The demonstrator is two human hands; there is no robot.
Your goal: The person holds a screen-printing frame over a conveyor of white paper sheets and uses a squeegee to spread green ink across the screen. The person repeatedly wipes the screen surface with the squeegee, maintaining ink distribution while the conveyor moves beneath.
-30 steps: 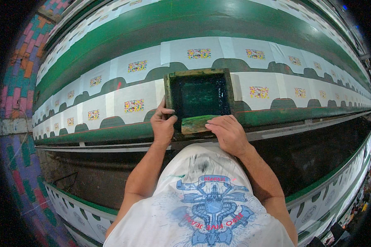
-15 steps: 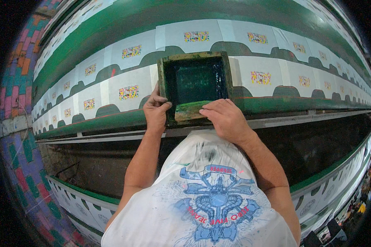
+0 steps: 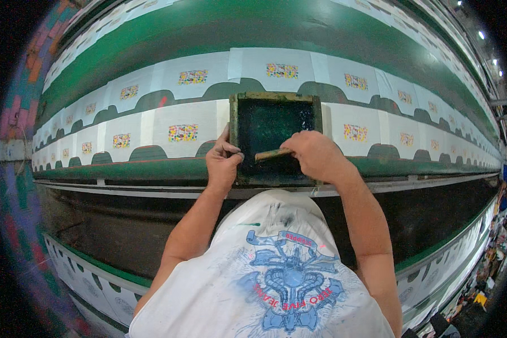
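Observation:
A wooden screen-printing frame (image 3: 276, 97) with a dark, inky mesh lies over the near row of white fabric pieces. My left hand (image 3: 224, 164) grips its left side rail, thumb on top near the lower corner. Inside the frame, my right hand (image 3: 316, 155) is closed around a squeegee (image 3: 271, 154) with a worn wooden edge. The squeegee stands on edge across the near half of the mesh; its lower blade cannot be made out against the dark ink. Whatever lies under the frame is hidden.
White fabric pieces (image 3: 188, 121) with colourful rectangular prints run in two rows along a long green table (image 3: 219, 84). A metal rail (image 3: 135, 190) follows its near edge. Behind me stands another table with pale pieces (image 3: 84, 276). Coloured paving (image 3: 22, 225) lies at the left.
My right hand has moved the squeegee away from the frame's near side and tipped it more upright. My left hand keeps its hold on the frame. The whole view has shifted slightly.

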